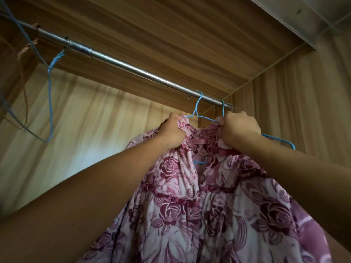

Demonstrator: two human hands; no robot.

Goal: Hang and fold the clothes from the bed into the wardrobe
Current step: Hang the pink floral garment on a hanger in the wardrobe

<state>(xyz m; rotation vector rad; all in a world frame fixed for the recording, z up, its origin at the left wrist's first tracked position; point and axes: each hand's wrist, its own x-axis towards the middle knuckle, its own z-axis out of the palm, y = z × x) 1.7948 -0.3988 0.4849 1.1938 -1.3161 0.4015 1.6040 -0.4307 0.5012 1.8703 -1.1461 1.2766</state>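
A pink and maroon rose-print dress (190, 205) hangs from a blue wire hanger (198, 109) hooked over the metal wardrobe rail (133, 68) near its right end. My left hand (171, 132) grips the dress fabric at the left shoulder, by the hanger's left arm. My right hand (240, 128) grips the bunched fabric at the right shoulder, next to a second hook (222, 107) on the rail. A blue hanger arm (279, 140) sticks out to the right behind my right wrist.
An empty blue wire hanger (50, 95) dangles from the rail's left part, with more wire hangers (13, 112) at the far left. Wooden wardrobe walls (303, 111) and top panel (171, 35) enclose the rail.
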